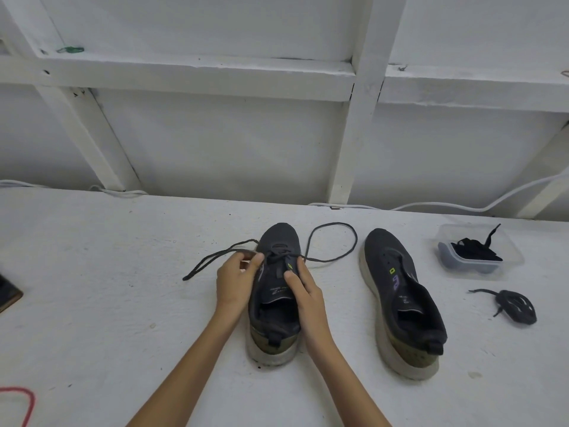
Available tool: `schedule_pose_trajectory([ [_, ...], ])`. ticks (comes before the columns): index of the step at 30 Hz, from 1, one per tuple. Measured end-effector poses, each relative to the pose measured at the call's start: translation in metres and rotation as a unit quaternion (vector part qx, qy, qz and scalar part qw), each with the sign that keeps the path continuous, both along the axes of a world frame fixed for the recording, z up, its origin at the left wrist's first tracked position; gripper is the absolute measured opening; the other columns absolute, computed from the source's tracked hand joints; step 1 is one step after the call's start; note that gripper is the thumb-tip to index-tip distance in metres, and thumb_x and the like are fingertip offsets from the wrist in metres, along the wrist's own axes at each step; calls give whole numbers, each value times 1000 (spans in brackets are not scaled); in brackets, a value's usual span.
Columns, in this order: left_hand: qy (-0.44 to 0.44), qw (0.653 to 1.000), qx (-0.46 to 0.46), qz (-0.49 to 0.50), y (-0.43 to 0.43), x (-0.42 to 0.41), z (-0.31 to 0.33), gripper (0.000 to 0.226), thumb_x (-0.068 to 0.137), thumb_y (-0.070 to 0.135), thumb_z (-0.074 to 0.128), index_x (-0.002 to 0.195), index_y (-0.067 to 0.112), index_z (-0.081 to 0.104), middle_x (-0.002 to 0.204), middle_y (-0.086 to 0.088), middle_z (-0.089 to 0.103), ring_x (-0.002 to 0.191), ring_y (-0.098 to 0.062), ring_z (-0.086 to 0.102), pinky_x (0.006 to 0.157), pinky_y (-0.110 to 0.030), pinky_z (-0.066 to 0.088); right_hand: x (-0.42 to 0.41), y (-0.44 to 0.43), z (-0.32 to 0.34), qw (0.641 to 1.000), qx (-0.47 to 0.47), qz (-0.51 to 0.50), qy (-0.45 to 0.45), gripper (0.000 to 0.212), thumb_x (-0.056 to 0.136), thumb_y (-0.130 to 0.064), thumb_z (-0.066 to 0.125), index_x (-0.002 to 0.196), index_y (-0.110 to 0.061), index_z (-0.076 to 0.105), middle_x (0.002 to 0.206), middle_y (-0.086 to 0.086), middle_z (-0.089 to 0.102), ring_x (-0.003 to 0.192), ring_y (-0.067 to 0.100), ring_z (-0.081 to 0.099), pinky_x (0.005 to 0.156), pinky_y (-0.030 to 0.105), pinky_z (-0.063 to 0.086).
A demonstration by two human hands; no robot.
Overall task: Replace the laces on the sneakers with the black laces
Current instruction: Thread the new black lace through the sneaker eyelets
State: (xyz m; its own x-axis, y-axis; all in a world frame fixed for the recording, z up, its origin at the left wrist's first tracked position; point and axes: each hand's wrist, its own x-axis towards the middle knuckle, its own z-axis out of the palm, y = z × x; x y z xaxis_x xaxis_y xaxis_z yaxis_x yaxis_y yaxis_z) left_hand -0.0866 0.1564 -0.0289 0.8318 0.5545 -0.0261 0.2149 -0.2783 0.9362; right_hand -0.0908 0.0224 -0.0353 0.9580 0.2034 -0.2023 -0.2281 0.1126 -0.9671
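On table (107, 288): two sneakers (281, 235) (397, 272) (one laced).

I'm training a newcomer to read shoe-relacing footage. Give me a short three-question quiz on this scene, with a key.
1. True or false: the dark grey mesh sneaker on the right has no lace in its eyelets.
2. Where do the spare black laces lie? A: in the clear plastic container; B: inside a sneaker; C: on the wall ledge.
3. Which of the hands pinches the dark lace threaded through the dark grey sneaker on the left?

Key: 1 true; 2 A; 3 the left hand.
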Motion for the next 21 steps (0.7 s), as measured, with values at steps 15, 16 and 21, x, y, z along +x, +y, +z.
schedule_pose_trajectory([
  [15,-50,996,-66,-30,-3,-11,-10,10,95,18,59,98,13,67,96,3,71,90,-10,66,75,-17,52,-3,-5,2,996,-70,10,-60,44,96,-30,61,138,-27,54,146,-8,48,136,5,42,116,36,34],
  [16,-65,995,-67,-42,-3,-13,-11,10,94,15,62,98,15,70,97,6,72,89,-7,67,74,-15,52,-3,-4,1,996,-70,7,-60,44,95,-31,61,138,-27,54,146,-9,49,135,5,42,115,37,35],
  [21,-83,993,-18,-79,4,-11,-15,10,87,12,70,94,14,76,96,6,74,88,-5,68,75,-18,54,-2,-5,0,996,-72,4,-58,43,95,-31,61,137,-28,55,145,-9,49,135,6,43,115,39,36],
])
